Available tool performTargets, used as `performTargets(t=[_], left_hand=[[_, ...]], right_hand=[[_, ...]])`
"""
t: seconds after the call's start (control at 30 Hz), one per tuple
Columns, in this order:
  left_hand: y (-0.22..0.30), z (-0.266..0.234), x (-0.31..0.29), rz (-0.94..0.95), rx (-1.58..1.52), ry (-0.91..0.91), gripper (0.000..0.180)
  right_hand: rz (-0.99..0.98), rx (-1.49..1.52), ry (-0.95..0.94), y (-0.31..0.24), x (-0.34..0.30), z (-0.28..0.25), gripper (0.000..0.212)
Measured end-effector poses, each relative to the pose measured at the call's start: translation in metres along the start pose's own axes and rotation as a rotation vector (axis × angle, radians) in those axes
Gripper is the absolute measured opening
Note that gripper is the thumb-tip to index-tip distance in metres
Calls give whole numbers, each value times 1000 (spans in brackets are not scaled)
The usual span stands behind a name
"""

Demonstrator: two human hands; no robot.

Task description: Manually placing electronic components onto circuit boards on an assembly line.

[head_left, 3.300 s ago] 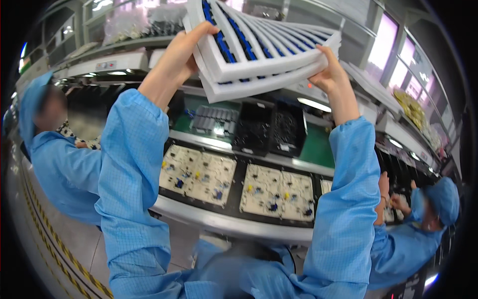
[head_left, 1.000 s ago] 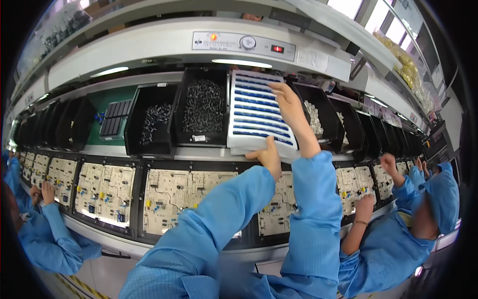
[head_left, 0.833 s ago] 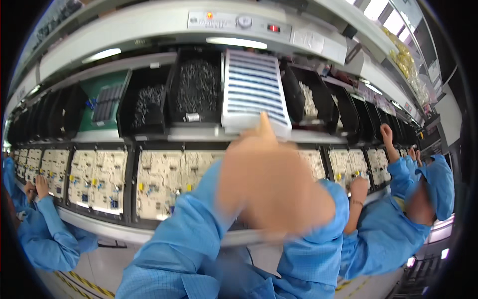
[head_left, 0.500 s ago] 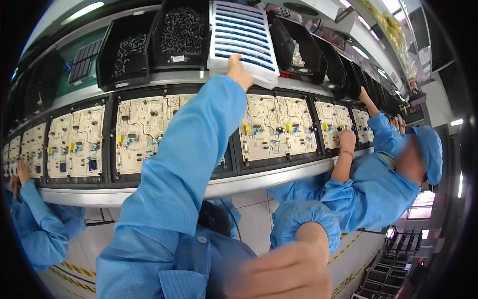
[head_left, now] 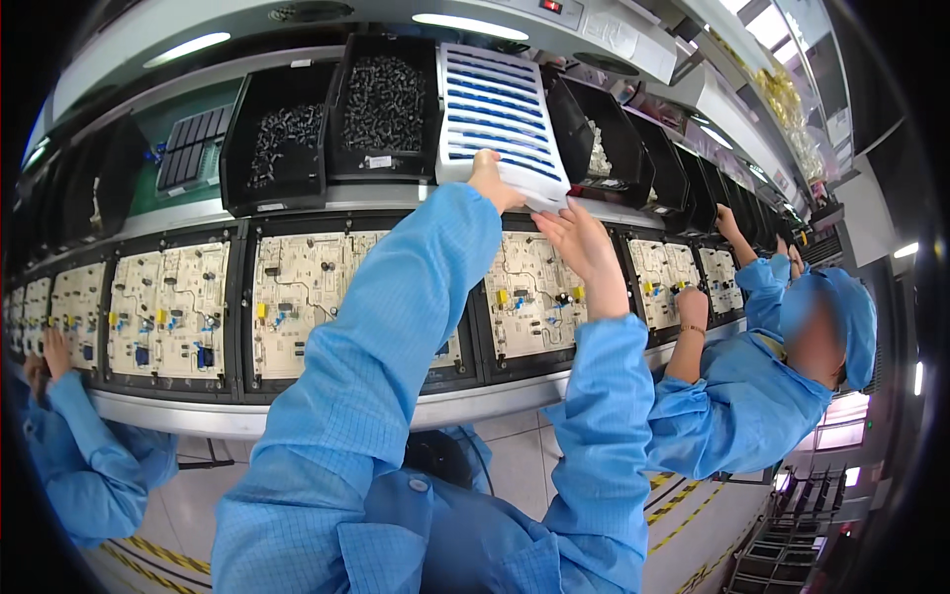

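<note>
Working remotely, I had the left grip [head_left: 492,186] pinched on the near edge of the white foam tray [head_left: 542,178] just beyond it, the right grip [head_left: 584,241] spread at its corner, and judged it light, soft, dentable, best supported beneath both ends.

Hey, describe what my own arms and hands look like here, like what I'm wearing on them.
You wear loose, wrinkled light-blue sleeves with a fine grid pattern. Your left hand and right hand are bare, without gloves.
</note>
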State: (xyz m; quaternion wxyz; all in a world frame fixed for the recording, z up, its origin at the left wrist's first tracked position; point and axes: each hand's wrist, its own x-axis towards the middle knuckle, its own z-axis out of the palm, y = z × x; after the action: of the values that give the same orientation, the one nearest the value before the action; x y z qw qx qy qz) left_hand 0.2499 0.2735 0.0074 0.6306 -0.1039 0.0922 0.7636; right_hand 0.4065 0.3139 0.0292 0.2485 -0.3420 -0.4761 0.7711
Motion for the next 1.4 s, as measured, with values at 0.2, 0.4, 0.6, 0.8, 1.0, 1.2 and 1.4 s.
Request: performTargets(t=[0.2, 0.4, 0.6, 0.8, 1.0, 1.2, 1.4], left_hand=[[-3, 3, 5, -62, 8, 100, 46], [0, -10, 49, -17, 53, 257, 26], [-28, -23, 39, 171, 433, 133, 29], [-21, -1, 35, 36, 255, 472, 33], [3, -16, -12, -146, 742, 246, 61], [77, 3, -154, 121, 1436, -234, 35], [184, -26, -205, 779, 1960, 61, 22]], right_hand=[[61, -147, 48, -5, 58, 6, 52], [-237, -369, 608, 23, 110, 10, 41], [-156, -431, 337, 25, 86, -29, 41], [-350, -1387, 450, -14, 40, -6, 35], [-872, -1533, 75, -24, 54, 70, 15], [-855, -1677, -83, -5, 102, 59, 12], [-750, -1776, -190, -10, 78, 76, 26]])
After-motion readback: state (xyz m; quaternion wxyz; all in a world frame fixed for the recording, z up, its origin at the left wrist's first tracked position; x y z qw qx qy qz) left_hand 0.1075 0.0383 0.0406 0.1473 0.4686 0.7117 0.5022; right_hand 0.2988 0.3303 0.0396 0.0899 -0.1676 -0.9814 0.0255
